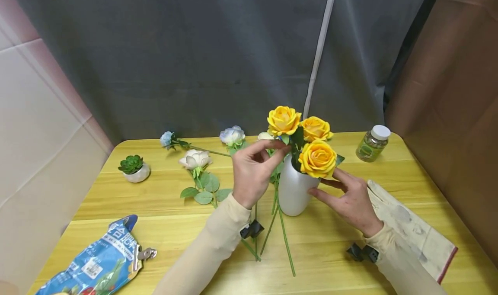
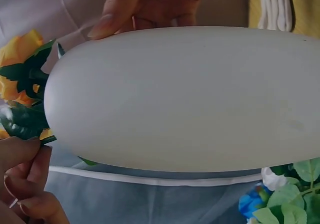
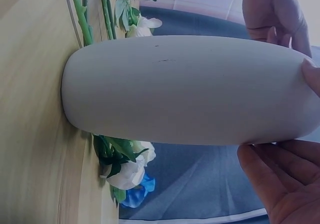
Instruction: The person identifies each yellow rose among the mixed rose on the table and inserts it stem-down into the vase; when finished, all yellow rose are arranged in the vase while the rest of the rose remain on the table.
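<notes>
A: Steadying first — we see the right hand (image 1: 352, 200) at 3 o'clock of the smooth white ceramic vase (image 1: 292, 191), fingers nearly straight and laid against its shoulder, thumb lower down, probably so it stays put. Not a wrapped grip.

B: And the left hand (image 1: 253, 171) at 9 o'clock of the neck, thumb and forefinger pinched at the leaves and stem just under the yellow fabric roses (image 1: 307, 139), other fingers curled; looks like it's setting a stem's angle. The left wrist view shows that hand's fingertips (image 2: 27, 171) at the foliage by the mouth.

A: Vase stands upright, mid-table on the yellow wooden table (image 1: 389, 156). Counts?

B: We get three yellow roses in the vase. Loose white and blue fabric flowers (image 1: 196, 159) lying at 9 to 10 o'clock: four heads visible, stems running behind the vase.

A: Plus one small potted green succulent (image 1: 133, 168), one clear jar with white cap (image 1: 372, 143) at 2 o'clock, one blue clipped snack bag (image 1: 101, 262), one folded cloth (image 1: 412, 228).
</notes>
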A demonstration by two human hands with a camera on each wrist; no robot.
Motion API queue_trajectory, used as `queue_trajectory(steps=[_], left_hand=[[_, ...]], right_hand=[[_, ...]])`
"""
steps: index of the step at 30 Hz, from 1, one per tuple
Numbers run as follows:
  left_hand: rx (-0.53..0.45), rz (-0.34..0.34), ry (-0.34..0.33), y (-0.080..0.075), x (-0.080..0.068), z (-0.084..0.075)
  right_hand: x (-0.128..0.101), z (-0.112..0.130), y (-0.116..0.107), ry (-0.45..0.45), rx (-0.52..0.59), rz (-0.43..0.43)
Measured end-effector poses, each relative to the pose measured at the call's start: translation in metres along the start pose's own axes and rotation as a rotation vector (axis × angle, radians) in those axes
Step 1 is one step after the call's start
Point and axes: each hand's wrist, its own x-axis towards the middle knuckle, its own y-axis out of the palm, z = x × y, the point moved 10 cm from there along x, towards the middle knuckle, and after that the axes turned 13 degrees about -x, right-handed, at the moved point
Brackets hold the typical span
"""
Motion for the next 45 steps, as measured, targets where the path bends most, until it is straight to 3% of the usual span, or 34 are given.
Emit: queue_trajectory(steps=[28,35,45], left_hand=[[0.204,0.085,-0.095,0.008,-0.004,0.009],[0.197,0.082,-0.096,0.007,-0.004,0.01],[0.119,0.088,-0.154,-0.002,-0.001,0.014]], right_hand=[[-0.002,0.0,-0.002,0.031,-0.035,-0.027],[-0.001,0.001,-0.002,0.026,-0.041,-0.028],[-0.001,0.0,-0.002,0.031,-0.035,-0.022]])
